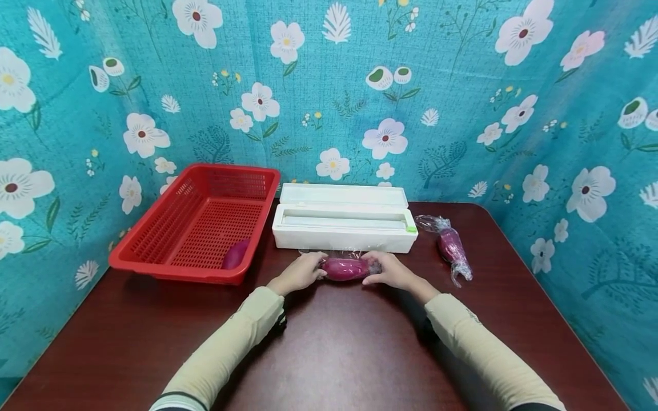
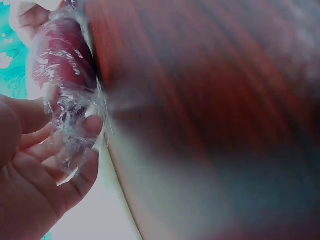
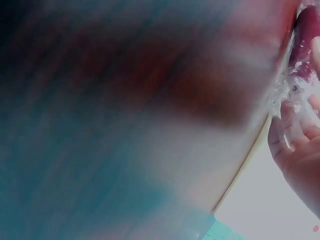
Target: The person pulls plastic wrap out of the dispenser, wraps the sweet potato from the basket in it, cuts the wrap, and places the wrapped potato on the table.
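In the head view, an oblong purple vegetable wrapped in clear cling film lies crosswise just in front of the white film box. My left hand pinches the gathered film at its left end. At the right end, my right hand grips the bunched film. The left wrist view shows the crinkled film end between the thumb and curled fingers of my left hand. In the right wrist view, my right hand is partly cut off by the frame edge, its fingers around the film.
A white cling film box stands behind the hands with its lid raised. To the left is a red plastic basket holding a purple vegetable. Another film-wrapped vegetable with twisted ends lies at the right. A floral curtain hangs behind the table.
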Action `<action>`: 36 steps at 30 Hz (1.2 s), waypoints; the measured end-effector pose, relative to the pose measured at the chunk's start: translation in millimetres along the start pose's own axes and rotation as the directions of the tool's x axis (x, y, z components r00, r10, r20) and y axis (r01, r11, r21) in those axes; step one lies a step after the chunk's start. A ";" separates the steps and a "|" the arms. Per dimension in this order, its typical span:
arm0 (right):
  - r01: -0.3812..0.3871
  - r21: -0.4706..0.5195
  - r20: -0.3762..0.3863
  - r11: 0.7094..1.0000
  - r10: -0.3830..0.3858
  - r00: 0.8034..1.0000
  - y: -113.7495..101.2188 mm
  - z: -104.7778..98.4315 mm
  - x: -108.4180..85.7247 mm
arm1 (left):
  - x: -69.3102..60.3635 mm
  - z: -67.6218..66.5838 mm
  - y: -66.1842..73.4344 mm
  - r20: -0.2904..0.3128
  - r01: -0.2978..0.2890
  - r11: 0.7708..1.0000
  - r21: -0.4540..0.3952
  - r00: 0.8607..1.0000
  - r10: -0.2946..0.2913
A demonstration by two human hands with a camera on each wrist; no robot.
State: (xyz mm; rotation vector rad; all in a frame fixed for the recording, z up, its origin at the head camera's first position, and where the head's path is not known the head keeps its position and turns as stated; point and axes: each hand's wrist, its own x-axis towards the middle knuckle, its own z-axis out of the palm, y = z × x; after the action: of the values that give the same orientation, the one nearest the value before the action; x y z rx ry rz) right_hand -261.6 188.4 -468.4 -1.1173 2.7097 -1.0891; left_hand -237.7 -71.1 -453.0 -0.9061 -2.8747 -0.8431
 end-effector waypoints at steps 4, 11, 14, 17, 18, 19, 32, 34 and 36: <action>-0.012 0.039 -0.008 0.999 0.012 1.000 2.8 1.1 -1.2 | 0.3 1.0 0.6 0.050 0.032 0.997 -0.072 0.998 -0.029; -0.009 -0.004 0.023 1.000 0.009 1.000 5.8 0.1 -4.0 | 3.5 1.3 1.5 0.019 0.001 0.997 0.074 1.000 -0.002; 0.004 -0.031 0.025 1.000 -0.004 1.000 6.0 -1.3 -4.0 | 5.1 1.4 3.1 0.026 0.007 0.995 0.098 1.000 -0.009; 0.021 -0.073 0.016 0.997 -0.020 1.000 5.3 -2.7 -4.1 | 5.7 1.5 4.8 0.050 0.040 0.998 0.052 0.998 -0.043; 0.028 -0.089 0.013 0.996 -0.027 1.000 5.4 -2.8 -4.4 | 5.7 1.5 5.1 0.055 0.046 0.998 0.038 0.997 -0.048; 0.030 -0.100 0.007 0.995 -0.030 1.000 5.3 -3.0 -4.7 | 5.5 1.4 5.4 0.059 0.048 0.998 0.026 0.997 -0.050; -0.088 0.152 -0.010 0.984 0.090 0.996 -0.2 -0.9 -5.7 | 3.4 3.1 4.6 0.072 0.035 0.998 0.060 0.997 -0.039; -0.079 0.171 0.000 0.982 0.080 0.997 -0.8 -0.6 -5.6 | 2.8 4.1 5.0 0.061 0.045 0.999 0.029 0.997 -0.047; -0.046 0.144 0.009 0.988 0.045 0.999 -0.4 -0.1 -5.7 | 2.1 5.4 5.3 0.057 0.054 0.999 0.006 0.997 -0.054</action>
State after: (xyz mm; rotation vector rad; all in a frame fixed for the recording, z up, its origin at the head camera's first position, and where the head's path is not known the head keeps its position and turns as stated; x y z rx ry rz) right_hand -257.1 191.8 -469.5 -1.0304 2.5893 -1.2504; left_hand -235.8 -63.7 -454.7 -0.8696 -2.9610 -0.8285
